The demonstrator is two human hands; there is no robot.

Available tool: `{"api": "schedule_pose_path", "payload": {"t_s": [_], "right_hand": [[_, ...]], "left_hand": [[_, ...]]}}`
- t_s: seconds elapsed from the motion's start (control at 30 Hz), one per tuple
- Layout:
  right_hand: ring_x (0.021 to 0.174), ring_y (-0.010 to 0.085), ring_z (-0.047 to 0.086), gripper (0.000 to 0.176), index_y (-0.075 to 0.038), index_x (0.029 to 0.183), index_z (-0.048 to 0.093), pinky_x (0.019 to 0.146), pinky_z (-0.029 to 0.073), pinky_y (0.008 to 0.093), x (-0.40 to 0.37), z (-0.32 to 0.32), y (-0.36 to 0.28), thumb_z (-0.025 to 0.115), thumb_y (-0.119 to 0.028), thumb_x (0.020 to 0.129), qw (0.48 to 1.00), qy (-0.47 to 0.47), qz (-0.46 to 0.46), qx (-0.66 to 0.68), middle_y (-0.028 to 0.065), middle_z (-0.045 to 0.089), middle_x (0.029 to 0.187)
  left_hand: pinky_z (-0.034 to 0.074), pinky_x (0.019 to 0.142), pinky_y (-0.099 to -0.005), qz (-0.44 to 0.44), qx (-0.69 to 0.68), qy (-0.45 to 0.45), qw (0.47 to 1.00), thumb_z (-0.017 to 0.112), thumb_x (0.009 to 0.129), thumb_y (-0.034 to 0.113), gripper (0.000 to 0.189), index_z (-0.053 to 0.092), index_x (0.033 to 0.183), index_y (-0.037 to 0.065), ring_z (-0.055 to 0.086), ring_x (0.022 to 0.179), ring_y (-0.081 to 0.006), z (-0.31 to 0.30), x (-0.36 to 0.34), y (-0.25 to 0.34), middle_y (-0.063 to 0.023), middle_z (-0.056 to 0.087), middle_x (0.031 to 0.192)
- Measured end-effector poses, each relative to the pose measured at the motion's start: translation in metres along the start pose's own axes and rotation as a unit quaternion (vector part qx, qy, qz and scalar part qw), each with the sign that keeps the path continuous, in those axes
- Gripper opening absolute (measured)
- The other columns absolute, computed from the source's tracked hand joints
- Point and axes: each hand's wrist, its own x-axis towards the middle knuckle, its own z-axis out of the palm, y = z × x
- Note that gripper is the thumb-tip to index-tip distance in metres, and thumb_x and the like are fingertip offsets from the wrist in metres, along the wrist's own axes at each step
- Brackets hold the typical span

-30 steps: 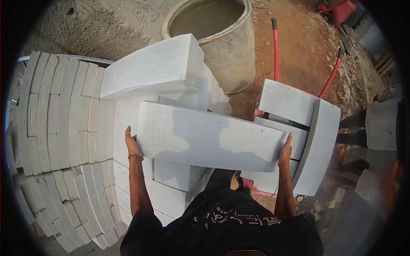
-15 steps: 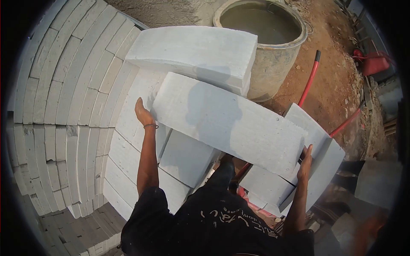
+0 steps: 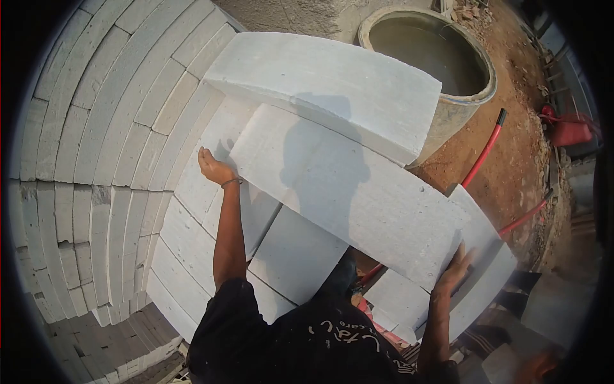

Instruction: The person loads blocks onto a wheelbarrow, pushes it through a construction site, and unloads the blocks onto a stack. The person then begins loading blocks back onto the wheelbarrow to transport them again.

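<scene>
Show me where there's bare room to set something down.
Bare dirt lies between the two red handles. The top of the upper block, bordered by the stacked blocks and the barrel, is clear too. It's crowded around the right hand, between the end of the long block and the pale block beyond.

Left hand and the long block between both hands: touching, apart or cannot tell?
Cannot tell. In the head view, the left hand has its fingertips clear of the long block, but its lower part overlaps the block's edge, hiding any gap.

Black shirt (image 3: 268, 352): white print (image 3: 348, 325), small word seemingly "care"; larger stylised letters unclear.
</scene>
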Motion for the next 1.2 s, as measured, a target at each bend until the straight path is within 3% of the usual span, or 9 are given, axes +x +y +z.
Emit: {"api": "schedule_pose_path", "payload": {"t_s": [0.17,0.23,0.5,0.6,0.7,0.83,0.97,1.1,1.2], "right_hand": [[0.131,0.0260,0.034,0.071,0.005,0.141,0.028,0.111,0.021,0.0352,-0.034,0.153,-0.006,0.029,-0.051,0.098,0.962,-0.136,0.025,0.237,0.0178,0.036,0.142],[0.132,0.0266,0.032,0.066,0.006,0.140,0.030,0.111,0.021,0.0366,-0.044,0.213,0.010,0.034,-0.045,0.098,0.963,-0.154,-0.088,0.202,0.0177,0.034,0.142],[0.135,0.0392,0.021,0.073,0.006,0.140,0.028,0.112,0.014,0.0429,-0.047,0.206,0.003,0.045,-0.047,0.094,0.989,-0.133,-0.060,0.018,0.0268,0.025,0.145],[0.135,0.0418,0.023,0.077,0.002,0.139,0.035,0.112,0.018,0.0460,-0.026,0.154,0.012,0.043,-0.058,0.091,0.973,-0.223,-0.024,0.058,0.0294,0.028,0.143],[0.130,0.0398,0.035,0.070,0.002,0.132,0.044,0.107,0.029,0.0429,-0.017,0.057,0.058,0.053,-0.052,0.089,0.989,-0.118,-0.086,0.002,0.0284,0.035,0.139],[0.101,0.0244,0.058,0.052,0.004,0.112,0.059,0.090,0.042,0.0319,-0.027,-0.123,0.208,0.057,-0.043,0.090,0.959,0.233,0.112,0.113,0.0174,0.063,0.104],[0.085,0.0209,0.055,0.045,0.005,0.097,0.060,0.078,0.043,0.0330,-0.120,-0.318,0.350,0.058,-0.039,0.089,0.749,0.617,0.234,0.056,0.0147,0.063,0.092],[0.099,0.0284,0.056,0.071,0.002,0.115,0.056,0.086,0.042,0.0407,-0.176,-0.406,0.357,0.057,-0.061,0.082,0.720,0.541,0.389,0.191,0.0190,0.060,0.108],[0.121,0.0356,0.045,0.092,0.000,0.134,0.042,0.095,0.036,0.0507,-0.162,-0.407,0.347,0.051,-0.072,0.078,0.751,0.510,0.337,0.251,0.0234,0.046,0.132]], "left_hand": [[0.035,0.104,-0.0375,0.104,0.030,0.028,0.994,0.042,0.094,0.027,0.049,0.049,0.123,-0.011,0.048,0.119,-0.0313,-0.042,0.051,0.025,-0.0239,0.052,0.126],[0.035,0.101,-0.0390,0.104,-0.019,0.041,0.994,0.041,0.094,0.029,0.045,0.055,0.119,-0.006,0.050,0.116,-0.0283,-0.063,0.049,0.055,-0.0185,0.056,0.120],[0.040,0.097,-0.0424,0.144,0.008,-0.114,0.983,0.042,0.094,0.038,0.052,0.055,0.120,-0.005,0.056,0.109,-0.0299,-0.092,-0.062,0.127,-0.0200,0.061,0.111],[0.042,0.095,-0.0417,0.213,-0.034,-0.259,0.941,0.039,0.095,0.038,0.052,0.056,0.119,-0.005,0.056,0.108,-0.0290,-0.048,-0.143,0.160,-0.0194,0.061,0.111],[0.042,0.094,-0.0417,0.298,-0.096,-0.400,0.862,0.040,0.094,0.033,0.048,0.056,0.117,-0.006,0.055,0.110,-0.0283,-0.021,-0.255,0.202,-0.0181,0.061,0.112],[0.044,0.092,-0.0394,0.237,-0.191,-0.682,0.665,0.044,0.095,0.031,0.046,0.054,0.119,-0.007,0.052,0.112,-0.0269,0.024,-0.418,0.216,-0.0186,0.055,0.120],[0.044,0.091,-0.0380,0.122,-0.177,-0.819,0.533,0.057,0.089,0.025,0.044,0.053,0.120,-0.006,0.051,0.112,-0.0278,0.088,-0.609,0.203,-0.0192,0.053,0.121],[0.038,0.099,-0.0431,0.334,-0.155,-0.829,0.421,0.063,0.084,0.033,0.057,0.051,0.125,-0.005,0.048,0.118,-0.0346,0.171,-0.813,0.197,-0.0228,0.049,0.128],[0.031,0.105,-0.0444,0.350,-0.140,-0.812,0.445,0.058,0.085,0.046,0.066,0.050,0.127,-0.004,0.043,0.124,-0.0363,0.217,-0.941,0.166,-0.0220,0.048,0.131]]}}
